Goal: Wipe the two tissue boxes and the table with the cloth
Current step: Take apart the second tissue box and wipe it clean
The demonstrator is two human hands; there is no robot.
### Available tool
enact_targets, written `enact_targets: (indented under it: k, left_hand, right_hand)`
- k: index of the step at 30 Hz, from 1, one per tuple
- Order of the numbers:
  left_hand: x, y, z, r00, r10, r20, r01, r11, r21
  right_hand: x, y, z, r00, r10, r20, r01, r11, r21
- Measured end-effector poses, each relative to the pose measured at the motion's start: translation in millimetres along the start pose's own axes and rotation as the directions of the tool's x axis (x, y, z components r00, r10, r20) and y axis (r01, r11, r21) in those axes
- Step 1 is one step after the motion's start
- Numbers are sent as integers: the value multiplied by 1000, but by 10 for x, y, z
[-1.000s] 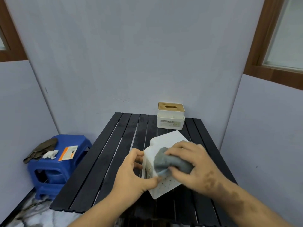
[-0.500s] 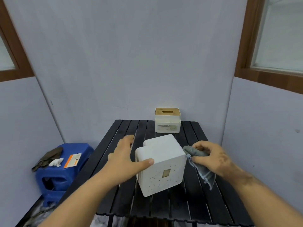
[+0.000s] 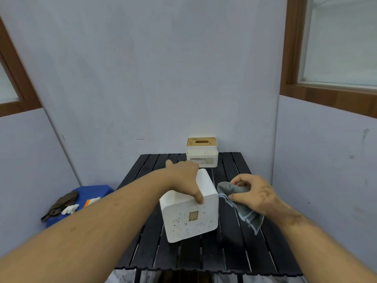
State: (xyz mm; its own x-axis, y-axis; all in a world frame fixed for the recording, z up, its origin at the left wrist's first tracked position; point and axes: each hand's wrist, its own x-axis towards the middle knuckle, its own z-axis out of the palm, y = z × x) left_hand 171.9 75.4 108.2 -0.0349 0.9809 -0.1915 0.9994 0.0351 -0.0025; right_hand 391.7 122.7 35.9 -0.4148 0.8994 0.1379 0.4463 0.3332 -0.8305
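Now the white tissue box stands mid-table, speckled face toward the camera, slightly skewed — left hand gripping its top. Right hand pinches the grey cloth beside it; second tissue box stands behind.

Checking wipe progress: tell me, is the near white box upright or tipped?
Tipped: the near white box leans, held by the left hand.

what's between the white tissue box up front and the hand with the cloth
Only the grey cloth itself: the right hand holds it beside the white tissue box, over the black table, in the head view.
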Motion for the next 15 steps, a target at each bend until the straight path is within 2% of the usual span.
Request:
enact_targets:
  k: [4,6,10,15]
  left_hand:
    - [-153,-147,-82,998,25,-63,-31,995,-93]
    - [-265,-284,-92,994,19,-109,-43,974,-223]
    - [-438,-597,58,985,-17,-172,-67,879,-472]
    - [-610,-701,390,963,-64,-261,-116,777,-619]
  right_hand:
    - [13,46,-58,997,14,-71,-12,999,42]
    - [22,64,-75,993,37,-115,-30,997,67]
    - [15,79,-57,990,51,-130,-34,991,130]
    - [32,36,95,993,78,-84,-58,973,222]
